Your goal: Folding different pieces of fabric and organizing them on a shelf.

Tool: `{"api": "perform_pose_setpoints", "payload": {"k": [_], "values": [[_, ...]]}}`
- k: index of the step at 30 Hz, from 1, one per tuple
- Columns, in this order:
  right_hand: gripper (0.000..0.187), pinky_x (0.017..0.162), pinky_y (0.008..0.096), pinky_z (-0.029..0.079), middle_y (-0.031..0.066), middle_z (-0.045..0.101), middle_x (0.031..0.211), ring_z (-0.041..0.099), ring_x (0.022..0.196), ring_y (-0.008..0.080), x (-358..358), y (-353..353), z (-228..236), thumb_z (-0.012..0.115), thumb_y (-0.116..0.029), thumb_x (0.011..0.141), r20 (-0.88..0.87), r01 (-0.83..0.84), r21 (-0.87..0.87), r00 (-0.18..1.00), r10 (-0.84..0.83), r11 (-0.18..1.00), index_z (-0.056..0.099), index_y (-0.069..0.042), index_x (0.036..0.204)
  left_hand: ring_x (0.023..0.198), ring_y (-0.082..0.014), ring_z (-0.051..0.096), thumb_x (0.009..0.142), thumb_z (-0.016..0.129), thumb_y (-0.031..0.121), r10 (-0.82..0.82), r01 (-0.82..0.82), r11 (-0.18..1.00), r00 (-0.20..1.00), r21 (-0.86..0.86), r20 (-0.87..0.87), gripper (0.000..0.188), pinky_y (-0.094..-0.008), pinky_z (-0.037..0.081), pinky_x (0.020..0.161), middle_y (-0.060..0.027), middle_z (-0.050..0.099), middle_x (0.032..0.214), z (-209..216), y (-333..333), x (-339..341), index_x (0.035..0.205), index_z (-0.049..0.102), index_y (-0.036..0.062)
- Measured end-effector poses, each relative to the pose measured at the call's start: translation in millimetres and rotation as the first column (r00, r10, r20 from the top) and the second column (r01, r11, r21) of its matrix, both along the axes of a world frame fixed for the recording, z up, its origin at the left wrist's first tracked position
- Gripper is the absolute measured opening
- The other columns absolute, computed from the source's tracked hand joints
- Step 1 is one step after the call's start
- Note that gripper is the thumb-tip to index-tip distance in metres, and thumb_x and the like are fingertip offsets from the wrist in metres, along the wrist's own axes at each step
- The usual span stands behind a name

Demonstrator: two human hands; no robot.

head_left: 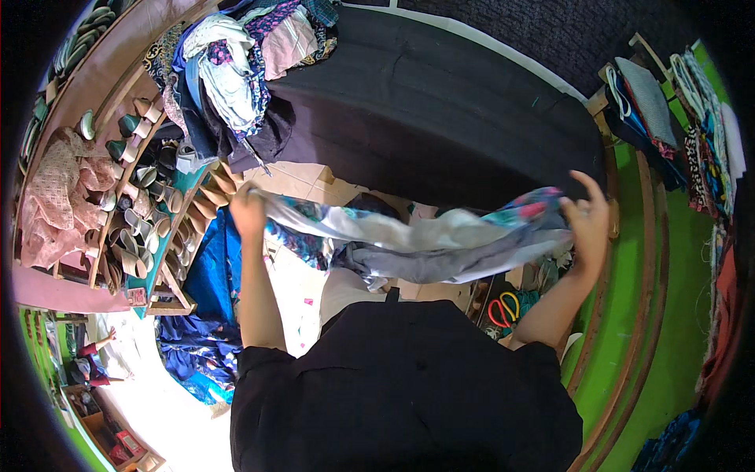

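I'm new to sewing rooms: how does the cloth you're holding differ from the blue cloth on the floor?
The floral cloth is pale, patterned and stretched between the left hand and right hand; the blue cloth is plain, shiny and lies crumpled, untouched. Both are loose fabric.

The cloth [417,240] hides the left hand's [248,211] fingertips, so that grip is unclear. The scissors [503,308] are partly hidden by the right forearm. The blue fabric [200,346], perhaps several pieces, runs under the black sleeve.
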State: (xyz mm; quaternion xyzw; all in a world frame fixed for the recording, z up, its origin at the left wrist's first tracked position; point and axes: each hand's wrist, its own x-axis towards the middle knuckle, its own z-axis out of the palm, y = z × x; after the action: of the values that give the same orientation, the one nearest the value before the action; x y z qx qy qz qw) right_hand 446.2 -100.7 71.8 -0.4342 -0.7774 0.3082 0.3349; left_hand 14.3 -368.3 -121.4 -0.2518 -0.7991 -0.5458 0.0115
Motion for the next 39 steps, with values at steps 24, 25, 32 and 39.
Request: {"api": "perform_pose_setpoints", "payload": {"k": [24,25,32,39], "values": [[0.016,0.067,0.0216,0.044,0.0055,0.062,0.083,0.055,0.074,0.0095,-76.7,-0.3,-8.2,0.055,-0.005,0.083,-0.666,0.218,0.171,0.744,-0.051,0.961,0.061,0.004,0.096,0.083,-0.0271,0.058,0.062,0.061,0.007,-0.106,-0.08,0.909,0.906,-0.41,-0.411,0.028,-0.0346,0.046,0.07,-0.006,0.059,0.09,7.2,40.4,25.9,0.089,0.064,0.0133],[0.017,0.067,0.0214,0.043,0.0052,0.062,0.083,0.055,0.073,0.0094,-63.7,13.9,-10.6,0.055,-0.007,0.084,-0.686,0.283,0.183,0.723,-0.084,0.942,0.061,0.004,0.095,0.085,-0.0271,0.058,0.061,0.061,0.006,-0.083,-0.092,0.909,0.916,-0.408,-0.393,0.029,-0.0346,0.046,0.072,-0.0065,0.06,0.091,2.4,28.8,18.4,0.089,0.064,0.013],[0.021,0.059,0.0198,0.041,0.0022,0.059,0.073,0.051,0.064,0.0051,-23.9,72.6,-59.3,0.059,-0.011,0.081,-0.435,0.389,0.175,0.855,-0.284,0.904,0.06,0.002,0.098,0.061,-0.0124,0.056,0.078,0.055,0.004,-0.073,0.073,0.996,0.997,-0.06,-0.003,0.014,-0.0239,0.045,0.057,-0.006,0.058,0.07,29.6,1.8,-1.9,0.091,0.061,0.0022],[0.015,0.042,0.019,0.024,-0.0059,0.046,0.054,0.035,0.047,0.0,-78.6,22.0,-50.6,0.061,-0.012,0.08,-0.358,0.156,0.024,0.923,-0.138,0.987,0.062,-0.004,0.093,0.052,-0.0085,0.047,0.089,0.048,0.019,-0.611,0.569,0.792,0.741,0.221,0.28,0.023,-0.022,0.041,0.049,-0.0012,0.047,0.06,65.3,38.8,29.6,0.086,0.057,-0.0014]]}}
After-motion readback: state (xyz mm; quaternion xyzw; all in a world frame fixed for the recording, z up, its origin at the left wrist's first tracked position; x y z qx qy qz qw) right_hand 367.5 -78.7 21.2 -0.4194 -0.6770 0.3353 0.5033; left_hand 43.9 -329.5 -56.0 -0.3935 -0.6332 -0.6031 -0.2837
